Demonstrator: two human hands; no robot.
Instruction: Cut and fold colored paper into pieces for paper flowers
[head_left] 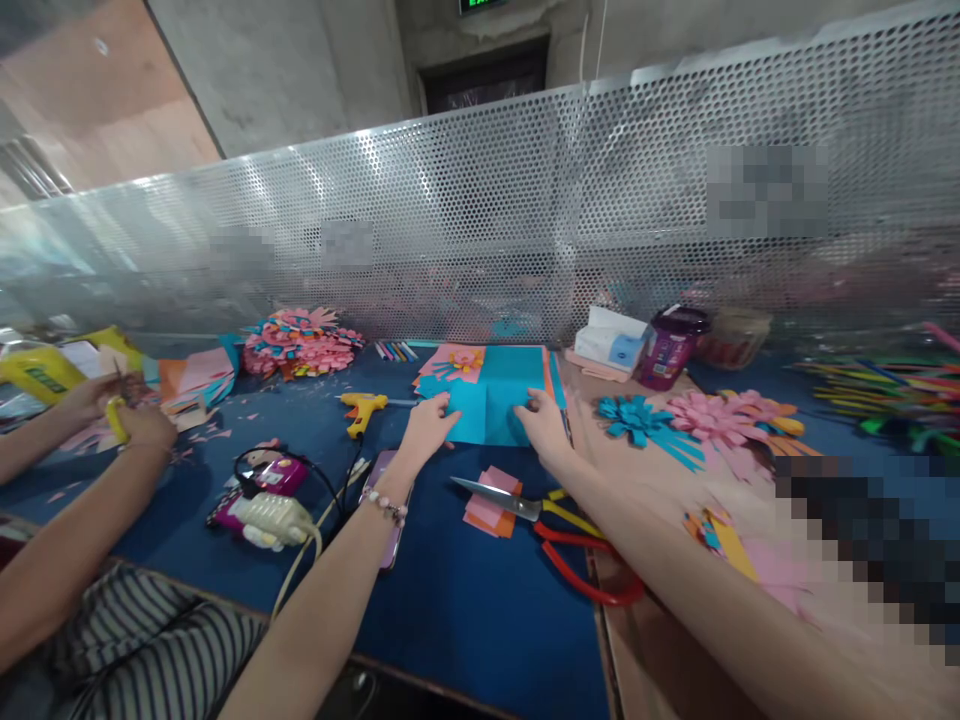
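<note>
A teal sheet of paper [495,395] lies on the blue table [465,600], with a crease down its middle. My left hand [426,425] presses its near left edge, fingers bent and pinched on the paper. My right hand [546,428] presses the near right edge the same way. Red-and-yellow-handled scissors [555,530] lie just in front of my hands, beside small pink and orange paper squares [491,512].
A yellow glue gun [362,405], a phone [390,520], and a white power strip with cables [274,515] sit left. Paper flowers [300,340] [705,415], a tissue box [611,340], a purple jar [670,345]. Another person's hands [127,415] work at left. A perforated metal screen stands behind.
</note>
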